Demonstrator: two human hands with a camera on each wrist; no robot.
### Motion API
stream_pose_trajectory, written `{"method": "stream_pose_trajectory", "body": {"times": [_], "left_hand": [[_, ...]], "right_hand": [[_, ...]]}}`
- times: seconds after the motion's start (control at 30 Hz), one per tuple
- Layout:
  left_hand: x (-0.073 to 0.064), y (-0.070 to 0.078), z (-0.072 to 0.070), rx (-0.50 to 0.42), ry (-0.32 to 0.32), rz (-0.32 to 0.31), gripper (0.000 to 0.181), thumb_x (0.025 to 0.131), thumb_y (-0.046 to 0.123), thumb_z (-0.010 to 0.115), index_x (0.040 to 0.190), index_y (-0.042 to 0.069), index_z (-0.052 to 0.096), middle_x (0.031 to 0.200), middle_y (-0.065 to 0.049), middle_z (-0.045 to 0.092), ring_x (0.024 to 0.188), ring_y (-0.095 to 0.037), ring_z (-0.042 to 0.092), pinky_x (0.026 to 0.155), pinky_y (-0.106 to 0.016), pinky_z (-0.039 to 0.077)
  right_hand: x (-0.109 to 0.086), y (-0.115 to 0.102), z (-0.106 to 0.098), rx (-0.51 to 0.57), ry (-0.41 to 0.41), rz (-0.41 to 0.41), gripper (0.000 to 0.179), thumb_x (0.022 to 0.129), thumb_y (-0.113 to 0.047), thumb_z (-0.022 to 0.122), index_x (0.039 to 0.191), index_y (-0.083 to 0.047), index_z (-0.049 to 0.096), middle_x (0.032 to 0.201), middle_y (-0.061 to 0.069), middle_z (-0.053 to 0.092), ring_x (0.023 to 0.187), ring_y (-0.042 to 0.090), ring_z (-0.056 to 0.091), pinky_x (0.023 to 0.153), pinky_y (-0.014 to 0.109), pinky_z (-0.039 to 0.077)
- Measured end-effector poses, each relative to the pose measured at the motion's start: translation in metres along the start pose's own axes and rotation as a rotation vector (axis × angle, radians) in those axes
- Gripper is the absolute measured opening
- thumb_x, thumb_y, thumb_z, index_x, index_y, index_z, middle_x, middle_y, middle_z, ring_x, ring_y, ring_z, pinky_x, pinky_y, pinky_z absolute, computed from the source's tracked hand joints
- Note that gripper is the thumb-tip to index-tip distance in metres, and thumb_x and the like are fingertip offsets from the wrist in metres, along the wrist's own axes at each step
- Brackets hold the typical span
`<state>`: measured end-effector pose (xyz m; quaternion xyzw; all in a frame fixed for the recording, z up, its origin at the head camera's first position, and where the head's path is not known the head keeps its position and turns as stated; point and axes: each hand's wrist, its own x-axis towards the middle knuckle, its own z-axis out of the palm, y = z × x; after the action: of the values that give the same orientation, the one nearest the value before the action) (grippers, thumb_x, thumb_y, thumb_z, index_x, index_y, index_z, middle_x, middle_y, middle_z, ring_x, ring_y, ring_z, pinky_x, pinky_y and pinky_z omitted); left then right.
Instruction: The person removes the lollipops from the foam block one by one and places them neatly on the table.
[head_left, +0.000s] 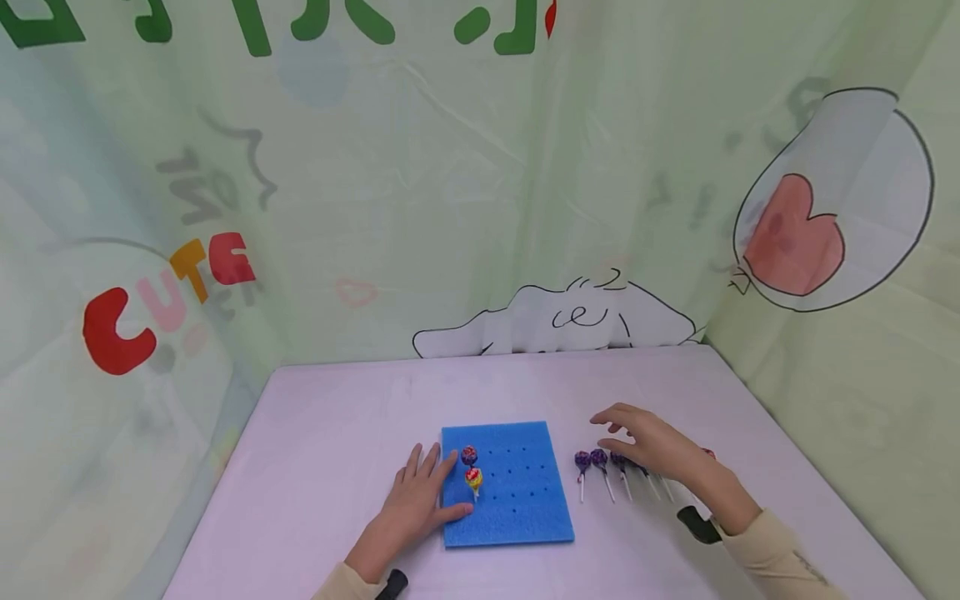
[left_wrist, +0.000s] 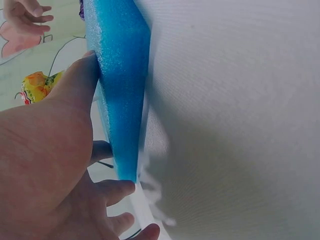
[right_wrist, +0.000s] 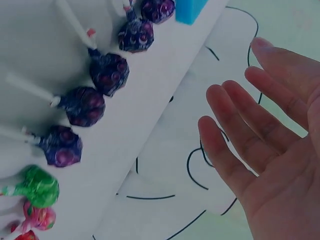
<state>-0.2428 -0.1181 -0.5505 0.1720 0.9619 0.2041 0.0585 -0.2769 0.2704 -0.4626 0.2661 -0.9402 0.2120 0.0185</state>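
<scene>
A blue foam board [head_left: 517, 525] with rows of small holes lies on the table. Near its left side stand a dark-wrapped lollipop [head_left: 468, 455] and a yellow-and-red lollipop [head_left: 473, 477]. My left hand [head_left: 414, 506] rests on the board's left edge, thumb and fingers spread; in the left wrist view its thumb lies along the blue foam [left_wrist: 120, 85]. My right hand [head_left: 648, 442] hovers over a row of lollipops, fingers loosely bent and holding nothing. Several purple-wrapped lollipops [right_wrist: 109, 73] lie there, with a green one [right_wrist: 39, 186] and a pink one [right_wrist: 39, 215] further along.
The pale table [head_left: 337, 433] reaches back to a printed curtain [head_left: 420, 208] hanging behind and at both sides. The lollipop row lies right of the board, white sticks toward the front. A black strap [head_left: 698, 525] circles the right wrist.
</scene>
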Motion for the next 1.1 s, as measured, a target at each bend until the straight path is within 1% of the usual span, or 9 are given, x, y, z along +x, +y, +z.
{"method": "stream_pose_trajectory", "body": {"times": [0.2, 0.3, 0.47, 0.53, 0.63, 0.7, 0.83, 0.93, 1.1], "left_hand": [[0.001, 0.0, -0.003, 0.01, 0.009, 0.002, 0.091, 0.086, 0.069, 0.062, 0.155, 0.015, 0.039, 0.164, -0.02, 0.028, 0.153, -0.048, 0.014, 0.116, -0.069, 0.025], [0.001, -0.001, -0.003, 0.013, 0.014, 0.001, 0.09, 0.086, 0.068, 0.063, 0.155, 0.015, 0.039, 0.164, -0.021, 0.028, 0.153, -0.048, 0.015, 0.116, -0.07, 0.025], [-0.001, -0.001, -0.006, 0.013, 0.017, -0.001, 0.09, 0.086, 0.067, 0.064, 0.155, 0.014, 0.039, 0.164, -0.021, 0.028, 0.153, -0.049, 0.015, 0.115, -0.07, 0.025], [-0.001, -0.001, -0.006, 0.012, 0.014, -0.003, 0.09, 0.086, 0.067, 0.064, 0.155, 0.014, 0.039, 0.164, -0.021, 0.027, 0.153, -0.049, 0.014, 0.115, -0.07, 0.025], [-0.002, -0.001, -0.006, 0.011, 0.01, -0.006, 0.09, 0.086, 0.067, 0.064, 0.155, 0.014, 0.039, 0.165, -0.02, 0.025, 0.153, -0.048, 0.013, 0.116, -0.07, 0.025], [-0.002, -0.001, -0.006, 0.009, 0.007, -0.007, 0.09, 0.086, 0.067, 0.063, 0.155, 0.014, 0.039, 0.165, -0.02, 0.025, 0.153, -0.048, 0.013, 0.116, -0.07, 0.025], [-0.001, -0.001, -0.003, 0.01, 0.0, -0.007, 0.091, 0.086, 0.069, 0.063, 0.155, 0.015, 0.039, 0.166, -0.019, 0.025, 0.153, -0.048, 0.014, 0.115, -0.07, 0.026], [-0.001, 0.0, -0.002, 0.014, -0.001, -0.005, 0.091, 0.086, 0.069, 0.063, 0.155, 0.015, 0.039, 0.166, -0.018, 0.025, 0.153, -0.049, 0.014, 0.115, -0.07, 0.026], [-0.002, 0.002, -0.003, 0.025, 0.002, -0.004, 0.09, 0.086, 0.068, 0.063, 0.155, 0.015, 0.039, 0.166, -0.018, 0.026, 0.153, -0.049, 0.015, 0.115, -0.069, 0.026]], "right_hand": [[0.009, -0.009, 0.01, -0.01, -0.007, 0.001, 0.035, 0.092, -0.017, 0.073, 0.126, -0.012, 0.066, 0.121, 0.003, 0.067, 0.105, 0.023, 0.067, 0.086, 0.041, 0.06], [0.013, -0.015, 0.014, -0.004, -0.009, -0.001, 0.036, 0.092, -0.018, 0.073, 0.127, -0.012, 0.066, 0.122, 0.004, 0.067, 0.106, 0.024, 0.067, 0.086, 0.042, 0.06], [0.02, -0.027, 0.021, -0.001, -0.016, 0.001, 0.037, 0.094, -0.023, 0.072, 0.129, -0.014, 0.065, 0.124, 0.005, 0.067, 0.108, 0.024, 0.067, 0.086, 0.038, 0.06], [0.022, -0.031, 0.025, 0.013, -0.019, 0.001, 0.038, 0.094, -0.024, 0.071, 0.13, -0.014, 0.064, 0.125, 0.005, 0.066, 0.109, 0.025, 0.067, 0.086, 0.038, 0.06], [0.026, -0.037, 0.031, 0.016, -0.016, -0.018, 0.039, 0.094, -0.024, 0.071, 0.132, -0.014, 0.063, 0.125, 0.006, 0.066, 0.109, 0.025, 0.067, 0.086, 0.039, 0.06], [0.029, -0.041, 0.035, 0.01, -0.009, -0.046, 0.04, 0.094, -0.021, 0.072, 0.132, -0.013, 0.063, 0.126, 0.007, 0.066, 0.108, 0.024, 0.067, 0.085, 0.039, 0.06], [0.034, -0.047, 0.041, -0.01, 0.002, -0.087, 0.039, 0.093, -0.022, 0.072, 0.131, -0.014, 0.064, 0.124, 0.006, 0.067, 0.108, 0.022, 0.068, 0.085, 0.035, 0.061], [0.037, -0.053, 0.044, -0.017, -0.006, -0.093, 0.039, 0.094, -0.024, 0.072, 0.13, -0.014, 0.064, 0.123, 0.004, 0.067, 0.108, 0.022, 0.068, 0.085, 0.033, 0.06], [0.046, -0.064, 0.049, -0.019, -0.027, -0.109, 0.039, 0.094, -0.025, 0.071, 0.131, -0.015, 0.064, 0.123, 0.001, 0.066, 0.108, 0.021, 0.068, 0.086, 0.032, 0.06]]}}
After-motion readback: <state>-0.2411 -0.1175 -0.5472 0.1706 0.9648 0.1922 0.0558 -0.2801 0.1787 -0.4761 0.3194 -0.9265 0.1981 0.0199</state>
